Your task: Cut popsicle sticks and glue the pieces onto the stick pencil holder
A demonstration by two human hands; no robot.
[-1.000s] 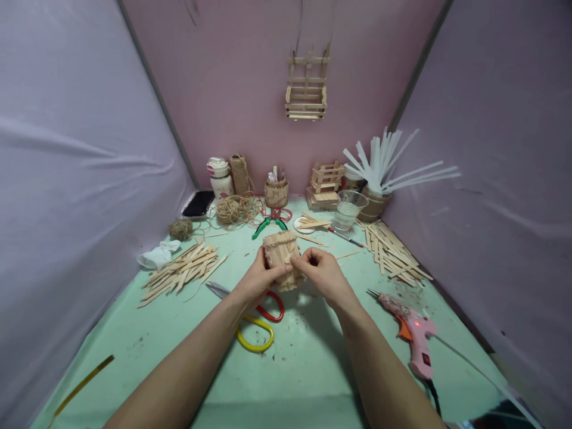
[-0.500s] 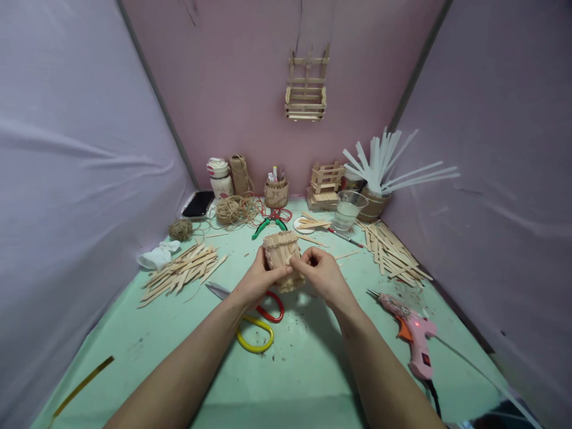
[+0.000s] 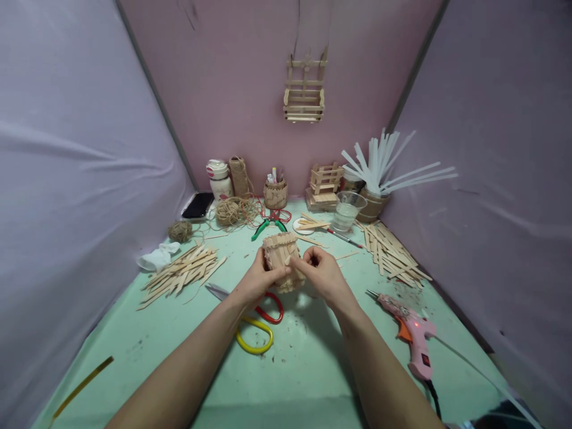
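Note:
A small container made of wooden sticks (image 3: 279,250) is held above the middle of the green table. My left hand (image 3: 261,280) grips its left side, with the thumb across the front. The fingertips of my right hand (image 3: 319,271) are pinched on a small pale wooden piece (image 3: 288,260) against the container's front. Below my left wrist lie scissors (image 3: 254,335) with one red and one yellow handle, partly covered by the forearm.
A pink glue gun (image 3: 415,333) with its light on lies at the right. Loose sticks (image 3: 181,274) are at the left, more (image 3: 395,253) at the right. Behind are green pliers (image 3: 269,225), a cup of liquid (image 3: 347,211), a brush (image 3: 345,238) and twine (image 3: 232,210).

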